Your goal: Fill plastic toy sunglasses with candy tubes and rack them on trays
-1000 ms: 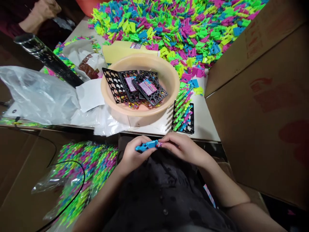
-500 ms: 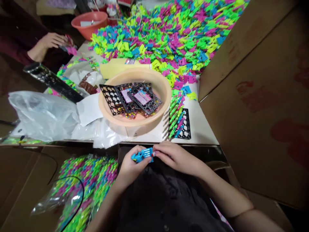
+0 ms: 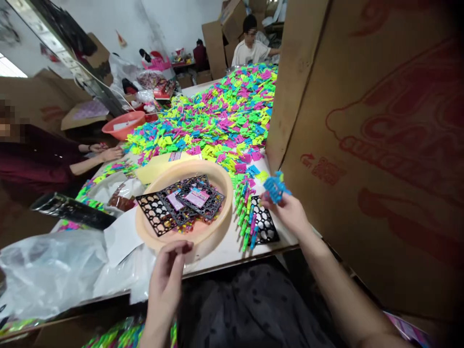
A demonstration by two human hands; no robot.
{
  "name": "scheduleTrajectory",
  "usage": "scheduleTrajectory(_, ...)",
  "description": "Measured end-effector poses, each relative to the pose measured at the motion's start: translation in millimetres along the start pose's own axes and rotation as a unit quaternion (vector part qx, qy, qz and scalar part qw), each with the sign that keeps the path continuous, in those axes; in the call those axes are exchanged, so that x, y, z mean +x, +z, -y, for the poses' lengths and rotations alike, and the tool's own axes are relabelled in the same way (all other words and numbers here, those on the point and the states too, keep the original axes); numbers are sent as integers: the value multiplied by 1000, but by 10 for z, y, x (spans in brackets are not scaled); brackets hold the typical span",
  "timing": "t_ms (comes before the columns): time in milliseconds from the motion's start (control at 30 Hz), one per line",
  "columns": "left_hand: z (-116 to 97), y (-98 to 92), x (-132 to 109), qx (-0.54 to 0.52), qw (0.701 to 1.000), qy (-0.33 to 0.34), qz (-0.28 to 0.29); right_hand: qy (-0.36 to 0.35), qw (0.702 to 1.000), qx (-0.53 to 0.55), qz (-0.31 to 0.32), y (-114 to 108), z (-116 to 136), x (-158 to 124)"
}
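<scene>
A small blue plastic toy [image 3: 274, 187] is gripped in the fingers of my right hand [image 3: 292, 212], raised above the black holed tray [image 3: 266, 224]. Rows of green, pink and blue toys [image 3: 244, 217] stand slanted in that tray's left part. Near the front rim of the peach plastic basin [image 3: 227, 198] is my left hand [image 3: 168, 266], its fingers loosely bent, thumb apart, with nothing in it. Inside the basin lie several black holed trays [image 3: 154, 210], some with pink labels, over small colourful wrapped pieces.
A big heap of neon plastic pieces [image 3: 217, 111] covers the table's back. Tall cardboard boxes [image 3: 362, 159] wall off the right side. At left are a clear plastic bag [image 3: 54, 270], a black tube [image 3: 72, 210] and a co-worker's hand [image 3: 112, 153]; another person [image 3: 250, 48] sits behind the heap.
My hands have parted. The right has carried the blue toy up and right over the tray; the left has let go and moved left toward the basin. My view has tilted up.
</scene>
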State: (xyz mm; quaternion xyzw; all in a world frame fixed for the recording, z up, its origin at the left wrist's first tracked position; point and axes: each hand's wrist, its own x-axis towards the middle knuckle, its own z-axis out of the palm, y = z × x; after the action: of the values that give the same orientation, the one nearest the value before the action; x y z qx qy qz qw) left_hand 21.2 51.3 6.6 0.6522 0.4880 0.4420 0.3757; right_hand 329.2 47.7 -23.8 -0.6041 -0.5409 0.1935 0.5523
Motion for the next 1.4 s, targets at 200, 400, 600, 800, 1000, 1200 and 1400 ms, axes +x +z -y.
scheduleTrajectory(200, 62, 109, 678, 212, 970, 61, 106, 105, 994, -20, -6, 276, -890, 387)
scheduleTrajectory(400, 47, 382, 443, 205, 964, 168, 27, 111, 992, -18, 54, 375, -978, 173)
scheduleTrajectory(600, 267, 220, 361, 237, 964, 121, -3, 115, 989, 8, 92, 216, -930, -82)
scheduleTrajectory(800, 324, 67, 774, 320, 929, 32, 183, 123, 991, 0, 59, 287, -1036, 96)
scheduleTrajectory(1000, 452, 274, 1176, 321, 869, 10, 377, 85, 994, -12, 67, 346, -1045, 131)
scheduleTrajectory(1200, 643, 343, 1235, 371, 843, 8, 389, 64, 995, -33, 67, 348, -1091, 116)
scheduleTrajectory(1400, 679, 321, 1235, 385, 820, -25, 422, 68, 995, -52, 58, 399, -1188, 86)
